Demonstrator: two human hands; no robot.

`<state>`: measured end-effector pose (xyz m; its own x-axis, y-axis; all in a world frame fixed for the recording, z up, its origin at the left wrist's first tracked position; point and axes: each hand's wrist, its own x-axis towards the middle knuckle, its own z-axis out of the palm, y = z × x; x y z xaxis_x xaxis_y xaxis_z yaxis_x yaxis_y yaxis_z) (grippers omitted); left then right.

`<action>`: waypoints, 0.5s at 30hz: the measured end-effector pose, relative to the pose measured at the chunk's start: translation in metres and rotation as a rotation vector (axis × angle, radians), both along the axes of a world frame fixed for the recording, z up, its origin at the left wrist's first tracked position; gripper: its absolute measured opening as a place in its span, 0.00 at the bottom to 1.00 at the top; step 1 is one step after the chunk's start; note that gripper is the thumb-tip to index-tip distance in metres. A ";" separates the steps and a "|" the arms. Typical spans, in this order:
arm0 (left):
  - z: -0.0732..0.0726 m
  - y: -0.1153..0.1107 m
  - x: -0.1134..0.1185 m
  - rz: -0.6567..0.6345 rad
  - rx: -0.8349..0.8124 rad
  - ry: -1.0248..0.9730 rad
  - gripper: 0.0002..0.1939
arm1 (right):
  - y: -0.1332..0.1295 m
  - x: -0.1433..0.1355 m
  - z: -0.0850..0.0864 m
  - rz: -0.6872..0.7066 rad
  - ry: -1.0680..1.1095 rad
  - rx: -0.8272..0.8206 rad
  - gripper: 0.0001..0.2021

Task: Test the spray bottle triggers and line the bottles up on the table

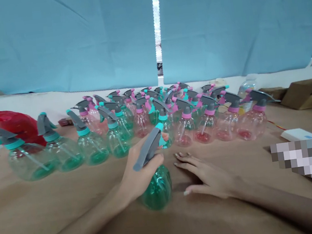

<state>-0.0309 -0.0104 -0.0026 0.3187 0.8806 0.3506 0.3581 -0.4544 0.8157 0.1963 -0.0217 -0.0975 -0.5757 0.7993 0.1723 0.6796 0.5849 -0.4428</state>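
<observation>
My left hand (141, 168) is wrapped round the neck of a green spray bottle (157, 189) with a grey and teal trigger head. The bottle leans slightly, its nozzle pointing away from me; whether its base touches the table cannot be made out. To its right, my right hand (203, 174) lies palm down on the brown table (100, 216), fingers spread and holding nothing. Beyond both hands stand rows of spray bottles: green ones with teal collars (93, 150) on the left, pink ones with pink collars (185, 132) on the right.
A red plastic bag (15, 122) sits at the far left, behind the green bottles. On the right are an open cardboard box (309, 93) and a white box (299, 134) beside a blurred-out item. Blue curtains (76, 39) hang behind the table.
</observation>
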 end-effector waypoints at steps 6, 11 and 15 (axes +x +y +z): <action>0.004 0.008 0.008 -0.026 0.022 0.015 0.20 | 0.005 0.006 -0.002 0.015 -0.025 -0.046 0.40; 0.004 0.008 0.009 -0.052 -0.007 0.006 0.19 | 0.005 0.006 -0.001 0.011 -0.028 -0.058 0.40; 0.007 0.007 0.009 -0.072 -0.022 0.008 0.19 | 0.005 0.007 -0.002 0.015 -0.006 -0.061 0.38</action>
